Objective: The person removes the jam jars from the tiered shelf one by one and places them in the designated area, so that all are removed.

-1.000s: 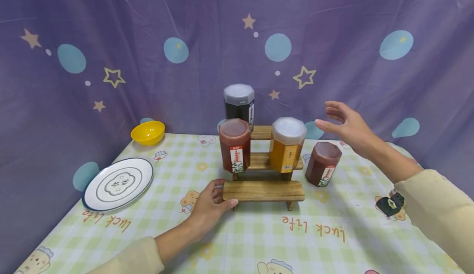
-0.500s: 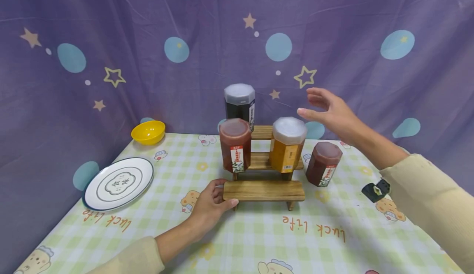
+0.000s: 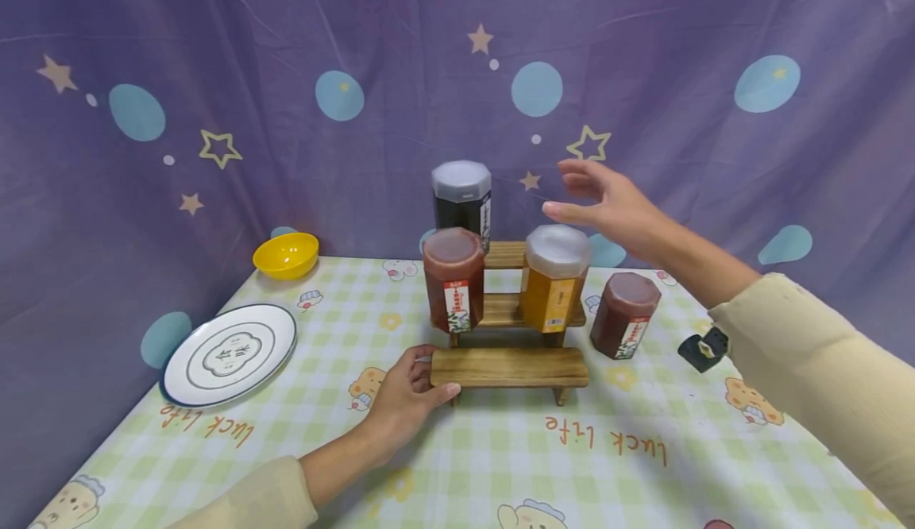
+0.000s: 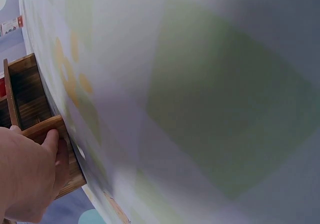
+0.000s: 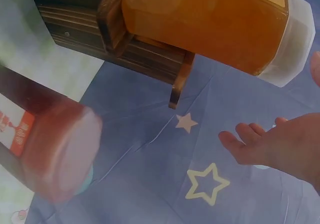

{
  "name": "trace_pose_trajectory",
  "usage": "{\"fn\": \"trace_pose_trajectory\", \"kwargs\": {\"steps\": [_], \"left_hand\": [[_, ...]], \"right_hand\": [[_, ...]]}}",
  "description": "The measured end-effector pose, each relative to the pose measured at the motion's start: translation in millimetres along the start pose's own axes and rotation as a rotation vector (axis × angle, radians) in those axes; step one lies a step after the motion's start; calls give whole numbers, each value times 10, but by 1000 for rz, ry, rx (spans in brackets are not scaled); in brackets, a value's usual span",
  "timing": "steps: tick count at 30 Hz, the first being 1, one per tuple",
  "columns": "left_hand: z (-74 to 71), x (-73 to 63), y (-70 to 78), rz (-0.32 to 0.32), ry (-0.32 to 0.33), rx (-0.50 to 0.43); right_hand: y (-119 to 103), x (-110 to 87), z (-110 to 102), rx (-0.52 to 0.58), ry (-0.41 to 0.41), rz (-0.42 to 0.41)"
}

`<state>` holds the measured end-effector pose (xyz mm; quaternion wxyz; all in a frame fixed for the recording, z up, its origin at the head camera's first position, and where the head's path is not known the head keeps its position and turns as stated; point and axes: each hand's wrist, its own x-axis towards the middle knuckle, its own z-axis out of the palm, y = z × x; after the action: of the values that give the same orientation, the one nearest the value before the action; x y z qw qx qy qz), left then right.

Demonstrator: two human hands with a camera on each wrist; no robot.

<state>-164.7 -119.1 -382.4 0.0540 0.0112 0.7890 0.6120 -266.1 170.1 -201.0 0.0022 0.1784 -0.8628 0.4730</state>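
A three-step wooden rack (image 3: 509, 368) stands mid-table. My left hand (image 3: 403, 402) grips the left end of its lowest step, thumb at the front edge; the left wrist view shows the fingers (image 4: 51, 141) against the wood. On the middle step are a reddish-brown jar (image 3: 443, 275) at left and an amber jar (image 3: 542, 303) with a frosted lid at right. A black jar (image 3: 457, 215) stands on the top step. My right hand (image 3: 615, 207) hovers above and behind the amber jar, fingers loosely bent and holding nothing.
Another reddish-brown jar (image 3: 616, 322) stands on the table right of the rack. A white plate (image 3: 268, 358) and a yellow bowl (image 3: 286, 259) lie to the left. A purple curtain (image 3: 400, 36) hangs behind the checked tablecloth (image 3: 343, 291).
My right hand has moved left and upward, from over the jar on the table to above the amber jar. The left hand keeps its grip; the jars stay put.
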Motion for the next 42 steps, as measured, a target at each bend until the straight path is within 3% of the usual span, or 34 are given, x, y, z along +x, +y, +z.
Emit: {"fn": "trace_pose_trajectory", "kwargs": {"steps": [21, 32, 42], "left_hand": [[8, 11, 14, -2, 0, -8], [11, 13, 1, 7, -6, -22], [4, 10, 1, 7, 4, -18]], "right_hand": [[-293, 388, 175, -67, -122, -26], [-439, 541, 252, -137, -179, 24], [-498, 646, 450, -84, -232, -9]]}}
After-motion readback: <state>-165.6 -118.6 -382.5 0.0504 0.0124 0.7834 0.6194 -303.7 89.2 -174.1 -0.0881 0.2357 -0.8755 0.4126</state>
